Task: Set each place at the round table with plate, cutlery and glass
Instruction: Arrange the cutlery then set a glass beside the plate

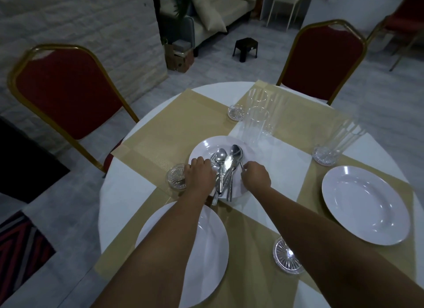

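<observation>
A single head-worn camera is looking forward and steeply down from the near edge of the round tabletop (119, 206), sitting close above it. Its wide angle is taking in the far edge, two chairs (68, 90) and the floor beyond.

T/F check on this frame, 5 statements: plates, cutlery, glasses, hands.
1. The cutlery is piled on the middle plate. True.
2. The right plate already has a spoon on it. False: it is bare.
3. The right hand pinches a spoon handle. True.
4. All the glasses stand upright. False: the glass by the left hand and the near glass show their patterned bases, apparently on their sides.
5. The near plate sits on a beige placemat. True.
</observation>
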The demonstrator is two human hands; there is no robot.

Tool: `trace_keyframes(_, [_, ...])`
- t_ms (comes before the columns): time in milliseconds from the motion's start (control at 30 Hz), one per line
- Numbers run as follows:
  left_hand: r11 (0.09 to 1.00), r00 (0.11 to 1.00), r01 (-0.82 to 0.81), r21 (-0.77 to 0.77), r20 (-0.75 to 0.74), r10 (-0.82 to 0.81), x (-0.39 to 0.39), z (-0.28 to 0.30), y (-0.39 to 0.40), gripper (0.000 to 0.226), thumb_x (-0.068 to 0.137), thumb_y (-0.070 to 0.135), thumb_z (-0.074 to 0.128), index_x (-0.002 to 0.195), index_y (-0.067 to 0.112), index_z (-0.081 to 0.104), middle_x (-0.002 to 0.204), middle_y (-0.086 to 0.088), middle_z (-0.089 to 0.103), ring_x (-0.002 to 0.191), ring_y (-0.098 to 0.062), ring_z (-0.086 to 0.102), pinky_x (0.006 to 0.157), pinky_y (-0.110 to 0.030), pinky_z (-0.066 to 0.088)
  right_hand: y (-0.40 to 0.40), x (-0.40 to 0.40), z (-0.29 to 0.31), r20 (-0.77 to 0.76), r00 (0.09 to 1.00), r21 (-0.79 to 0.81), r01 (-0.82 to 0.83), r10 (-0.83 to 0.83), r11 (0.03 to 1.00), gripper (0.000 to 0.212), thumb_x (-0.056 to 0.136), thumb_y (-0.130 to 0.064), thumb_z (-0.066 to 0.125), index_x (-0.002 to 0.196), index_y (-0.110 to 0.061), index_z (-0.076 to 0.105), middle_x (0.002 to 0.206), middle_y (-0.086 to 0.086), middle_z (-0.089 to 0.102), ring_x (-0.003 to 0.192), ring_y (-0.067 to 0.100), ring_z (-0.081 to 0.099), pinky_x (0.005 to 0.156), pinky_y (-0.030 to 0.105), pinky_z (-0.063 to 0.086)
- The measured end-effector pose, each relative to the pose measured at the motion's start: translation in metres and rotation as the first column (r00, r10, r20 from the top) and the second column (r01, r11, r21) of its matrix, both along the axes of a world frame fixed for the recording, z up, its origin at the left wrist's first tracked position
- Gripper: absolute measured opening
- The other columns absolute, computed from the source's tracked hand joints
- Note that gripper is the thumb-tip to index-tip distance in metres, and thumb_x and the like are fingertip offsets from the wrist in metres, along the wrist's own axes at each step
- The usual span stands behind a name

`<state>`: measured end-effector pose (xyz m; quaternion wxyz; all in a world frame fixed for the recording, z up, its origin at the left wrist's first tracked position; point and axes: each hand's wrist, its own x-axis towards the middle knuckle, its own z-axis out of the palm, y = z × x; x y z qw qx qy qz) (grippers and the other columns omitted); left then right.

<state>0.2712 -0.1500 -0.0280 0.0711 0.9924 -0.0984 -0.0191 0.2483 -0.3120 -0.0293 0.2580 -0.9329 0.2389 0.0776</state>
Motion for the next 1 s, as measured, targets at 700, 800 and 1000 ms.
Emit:
trace_keyframes(700, [0.948, 0.929, -0.282, -0.148, -0.289, 0.231, 0.017, 0.002, -0.034, 0.027, 0.088, 0.027, 0.058, 0.105, 0.007, 0.064, 0.115, -0.011, 0.061, 0.111, -0.030, 0.052, 0.090, -0.038, 0.044, -0.008, -0.005, -0.006, 0.040, 0.991, -0.065, -0.124, 0.127, 0.990, 0.025, 0.091, -0.013, 0.051, 0.114, -0.009, 0.060, 0.112, 0.010, 0.062, 0.101, 0.027, 0.060, 0.080, 0.033, 0.048])
trace_keyframes(800, [0.915, 0.900, -0.340, -0.219, -0.356, 0.250, 0.018, 0.003, -0.033, 0.024, 0.086, 0.020, 0.053, 0.101, 0.005, 0.065, 0.108, -0.013, 0.065, 0.104, -0.031, 0.058, 0.085, -0.039, 0.050, -0.010, -0.005, -0.006, 0.035, 0.990, -0.069, -0.132, 0.134, 0.989, 0.025, 0.092, -0.015, 0.051, 0.115, -0.010, 0.060, 0.113, 0.010, 0.062, 0.101, 0.027, 0.059, 0.081, 0.033, 0.048])
trace_keyframes(1000, [0.867, 0.876, -0.426, -0.258, -0.358, 0.324, 0.024, 0.011, -0.016, 0.024, 0.087, 0.024, 0.055, 0.100, 0.007, 0.066, 0.106, -0.012, 0.067, 0.101, -0.030, 0.061, 0.077, -0.034, 0.048, -0.007, -0.004, -0.007, 0.039, 0.992, -0.073, -0.113, 0.116, 0.991, 0.026, 0.092, -0.014, 0.052, 0.116, -0.010, 0.058, 0.114, 0.008, 0.061, 0.101, 0.027, 0.059, 0.079, 0.031, 0.046])
